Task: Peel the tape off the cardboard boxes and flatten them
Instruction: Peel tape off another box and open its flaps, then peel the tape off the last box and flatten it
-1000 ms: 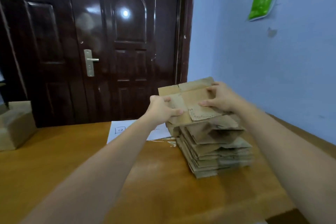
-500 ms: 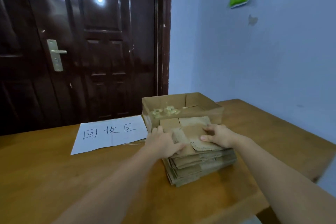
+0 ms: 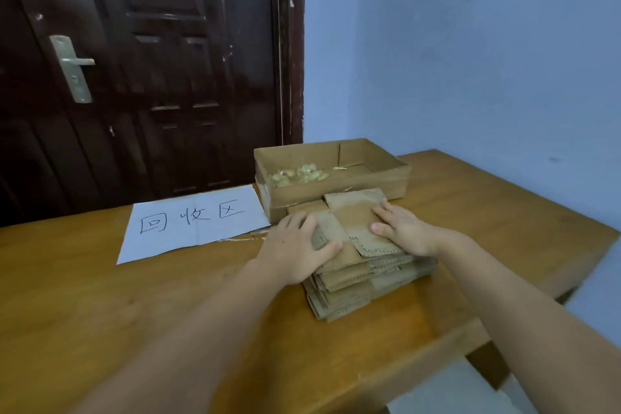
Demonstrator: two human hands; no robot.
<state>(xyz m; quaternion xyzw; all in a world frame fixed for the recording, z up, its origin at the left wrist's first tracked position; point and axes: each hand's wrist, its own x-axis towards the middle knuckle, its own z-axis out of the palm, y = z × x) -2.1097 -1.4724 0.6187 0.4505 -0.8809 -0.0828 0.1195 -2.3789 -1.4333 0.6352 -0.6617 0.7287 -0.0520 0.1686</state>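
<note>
Currently both hands press flat on the top flattened box [image 3: 353,228], which lies on the stack of flattened cardboard boxes [image 3: 363,282] near the tabletop's [image 3: 134,312] right front edge. Left hand [image 3: 295,252] grip: fingers straight, apart, palm down on the left side. Right hand [image 3: 403,228] same, on the right side. Open cardboard tray [image 3: 336,190] with peeled tape scraps [image 3: 299,175] touches the stack's far side. Paper sign [image 3: 195,222] lies left of the tray.

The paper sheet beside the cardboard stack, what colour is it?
White, with black handwritten characters; the paper sheet shows best in the head view.
</note>
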